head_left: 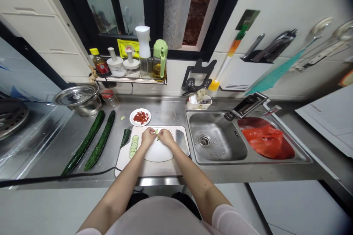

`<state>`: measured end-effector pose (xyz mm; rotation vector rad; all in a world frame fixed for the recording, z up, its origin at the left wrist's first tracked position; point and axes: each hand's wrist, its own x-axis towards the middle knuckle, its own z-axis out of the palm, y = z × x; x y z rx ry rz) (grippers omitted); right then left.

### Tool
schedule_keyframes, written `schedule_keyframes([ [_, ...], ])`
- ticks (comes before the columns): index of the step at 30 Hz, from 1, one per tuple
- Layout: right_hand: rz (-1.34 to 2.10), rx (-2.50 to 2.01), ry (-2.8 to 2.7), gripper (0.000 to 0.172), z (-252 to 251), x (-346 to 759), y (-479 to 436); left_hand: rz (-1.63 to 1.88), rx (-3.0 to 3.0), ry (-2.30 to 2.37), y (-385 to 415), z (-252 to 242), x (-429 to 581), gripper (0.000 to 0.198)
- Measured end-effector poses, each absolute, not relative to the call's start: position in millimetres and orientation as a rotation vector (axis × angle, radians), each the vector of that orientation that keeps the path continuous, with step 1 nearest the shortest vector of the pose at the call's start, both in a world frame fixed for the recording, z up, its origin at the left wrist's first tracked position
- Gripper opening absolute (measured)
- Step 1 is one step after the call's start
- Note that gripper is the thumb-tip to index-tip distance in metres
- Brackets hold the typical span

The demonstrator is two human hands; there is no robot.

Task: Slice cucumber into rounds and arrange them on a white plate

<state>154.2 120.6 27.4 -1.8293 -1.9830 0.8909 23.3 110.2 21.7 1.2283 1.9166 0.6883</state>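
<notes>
My left hand (148, 136) and my right hand (166, 137) meet over the far part of a white plate (158, 154). Their fingers are closed in a pinch on a small cucumber slice (156, 132) between them. Fingers partly hide the slice. The plate rests on a pale cutting board (176, 170). Left of it, overlapping cucumber slices (134, 147) form a row on the board. A kitchen knife (181, 141) lies flat along the board's right side. At the left edge is a cut cucumber piece (125, 137).
Two whole cucumbers (100, 140) lie at left, near a lidded steel pot (82, 99). A dish of chopped red bits (140, 117) stands behind the board. The sink (217, 136) is at right, with a red plastic bag (263, 141). A black cable (55, 181) crosses the counter front.
</notes>
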Motion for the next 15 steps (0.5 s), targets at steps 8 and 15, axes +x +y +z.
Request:
schedule_keyframes([
  [8,0.777,-2.028,-2.072,0.018,34,148,114,0.541,1.606,1.937,102,34,25,0.03],
  [15,0.67,-2.02,-2.196,0.026,42,147,99,0.488,1.778,1.941,98,36,26,0.027],
])
